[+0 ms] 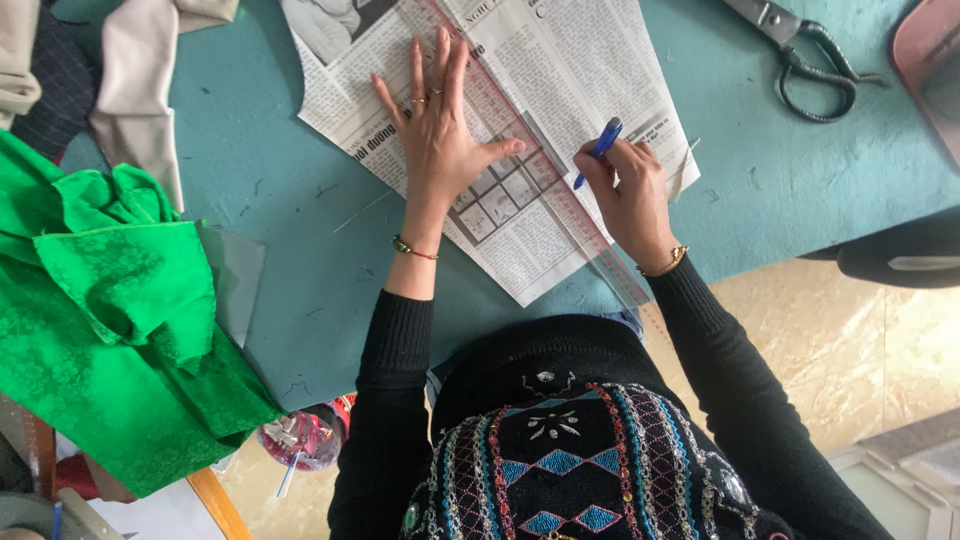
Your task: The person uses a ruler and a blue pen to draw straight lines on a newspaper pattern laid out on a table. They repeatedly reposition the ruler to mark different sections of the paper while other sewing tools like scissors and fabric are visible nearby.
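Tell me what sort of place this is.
Most likely a home sewing or tailoring workspace. On the teal table lie large tailor's shears and a heap of green fabric, while the left hand presses a clear ruler onto newspaper and the right hand holds a blue pen.

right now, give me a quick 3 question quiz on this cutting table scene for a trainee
1. True or false: the left hand lies flat on the newspaper, steadying the clear ruler.
2. What does the right hand hold? A) blue pen B) scissors C) green cloth
3. Fill in: the scissors lie on the ____ table, apart from both hands.

Key: 1 true; 2 A, the blue pen; 3 teal. The green cloth lies untouched at the table's left edge.
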